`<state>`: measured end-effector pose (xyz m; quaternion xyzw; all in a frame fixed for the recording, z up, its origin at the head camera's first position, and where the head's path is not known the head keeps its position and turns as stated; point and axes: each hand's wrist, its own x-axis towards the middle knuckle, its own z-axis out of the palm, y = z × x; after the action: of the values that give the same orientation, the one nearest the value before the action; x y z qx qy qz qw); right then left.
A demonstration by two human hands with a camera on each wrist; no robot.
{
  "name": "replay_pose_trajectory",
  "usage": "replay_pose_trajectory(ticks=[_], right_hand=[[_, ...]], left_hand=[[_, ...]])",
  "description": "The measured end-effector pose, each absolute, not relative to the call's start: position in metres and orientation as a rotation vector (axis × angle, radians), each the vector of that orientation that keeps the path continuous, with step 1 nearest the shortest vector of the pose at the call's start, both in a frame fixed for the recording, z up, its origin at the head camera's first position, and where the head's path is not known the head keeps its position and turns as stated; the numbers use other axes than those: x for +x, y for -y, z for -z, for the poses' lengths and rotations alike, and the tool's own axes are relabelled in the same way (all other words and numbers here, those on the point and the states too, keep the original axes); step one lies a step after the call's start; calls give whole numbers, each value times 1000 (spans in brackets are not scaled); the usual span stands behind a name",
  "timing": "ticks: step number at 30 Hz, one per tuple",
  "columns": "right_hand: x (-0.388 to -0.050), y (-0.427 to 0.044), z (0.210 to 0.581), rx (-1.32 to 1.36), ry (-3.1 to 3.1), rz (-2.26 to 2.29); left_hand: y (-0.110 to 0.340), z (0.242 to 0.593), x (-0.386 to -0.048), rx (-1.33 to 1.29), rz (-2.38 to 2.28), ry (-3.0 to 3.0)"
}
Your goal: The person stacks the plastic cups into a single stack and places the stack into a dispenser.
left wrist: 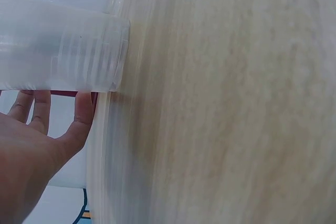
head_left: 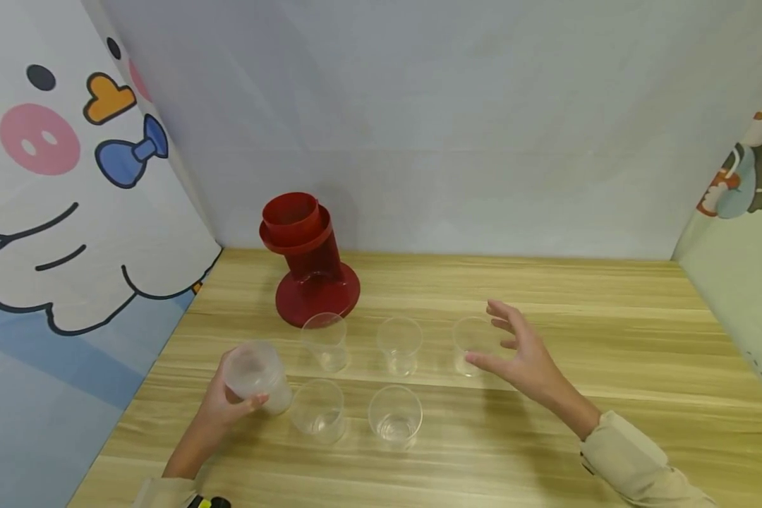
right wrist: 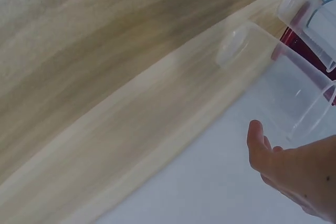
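Observation:
My left hand [head_left: 219, 406] grips a stack of nested clear plastic cups [head_left: 257, 370] at the left of the table; in the left wrist view the fingers curve against the stack's side [left wrist: 63, 48]. My right hand [head_left: 527, 356] has its fingers and thumb spread beside the rightmost back cup [head_left: 466, 346]. In the right wrist view that cup [right wrist: 294, 93] stands apart from the thumb. Two more cups, a middle one [head_left: 400, 346] and a left one [head_left: 330, 346], complete the back row. In front stand a left cup [head_left: 319, 413] and a right cup [head_left: 396, 416].
Behind the left back cup stands a red plastic holder [head_left: 317, 289] with a round base and a tube-like top. The wooden table [head_left: 578, 303] meets a pale backdrop [head_left: 451, 141] at the back. A printed cartoon panel [head_left: 70, 233] borders the left side.

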<state>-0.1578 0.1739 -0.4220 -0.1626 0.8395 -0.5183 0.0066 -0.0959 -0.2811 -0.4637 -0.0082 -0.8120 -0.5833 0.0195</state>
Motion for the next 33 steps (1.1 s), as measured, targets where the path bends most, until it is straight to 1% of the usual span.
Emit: replay_pose_trajectory(ticks=[12,20,33], right_hand=[[-156,-168,452,-440,-2520,1703],[-154,-165,457,-391,-2484,1766],[-151,-166,455,-390,-2473,1806]], left_hand=[[281,463,-95,-44,1840,2502],[280,462,-95,-9,1835,2526],[278,462,-95,-7,1809,2515]])
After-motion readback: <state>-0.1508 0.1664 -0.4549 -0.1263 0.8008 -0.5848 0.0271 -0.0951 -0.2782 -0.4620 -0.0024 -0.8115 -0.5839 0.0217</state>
